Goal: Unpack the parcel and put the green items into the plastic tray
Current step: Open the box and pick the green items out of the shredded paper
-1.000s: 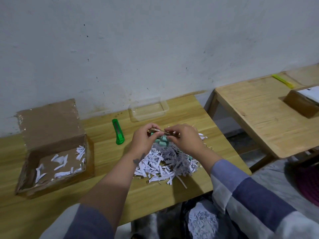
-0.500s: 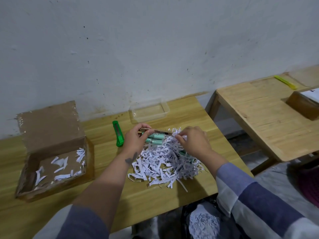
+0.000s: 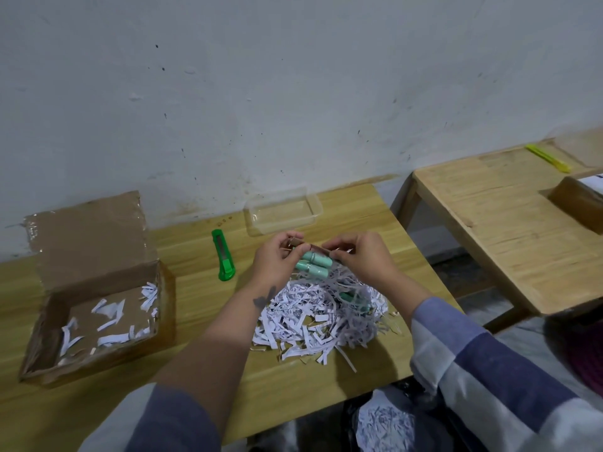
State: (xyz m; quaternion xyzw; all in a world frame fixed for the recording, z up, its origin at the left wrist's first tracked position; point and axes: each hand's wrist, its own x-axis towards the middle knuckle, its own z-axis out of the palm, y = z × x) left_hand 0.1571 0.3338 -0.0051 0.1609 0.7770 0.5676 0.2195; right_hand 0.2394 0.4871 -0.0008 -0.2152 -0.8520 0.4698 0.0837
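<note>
Two pale green tubes (image 3: pixel 314 264) hang bundled under a strip of brown tape or card, just above a heap of shredded white paper (image 3: pixel 319 316). My left hand (image 3: pixel 277 261) grips the bundle's left end. At its right end my right hand (image 3: pixel 362 259) pinches the brown strip. Another darker green item (image 3: pixel 350 298) lies half buried in the shreds at the right. The clear plastic tray (image 3: pixel 282 212) stands against the wall just beyond my hands, with nothing in it. The opened cardboard parcel (image 3: pixel 98 308) sits at the left and holds a few paper strips.
A green utility knife (image 3: pixel 223 256) lies between the parcel and the paper heap. A second wooden table (image 3: pixel 502 230) at the right carries a yellow cutter (image 3: pixel 548 157) and a brown box (image 3: pixel 579 200). More shredded paper lies in a bag (image 3: pixel 385 425) on the floor.
My right hand rose from the shreds and came back to the bundle's right end. My left hand kept hold of the green tubes and lifted them slightly.
</note>
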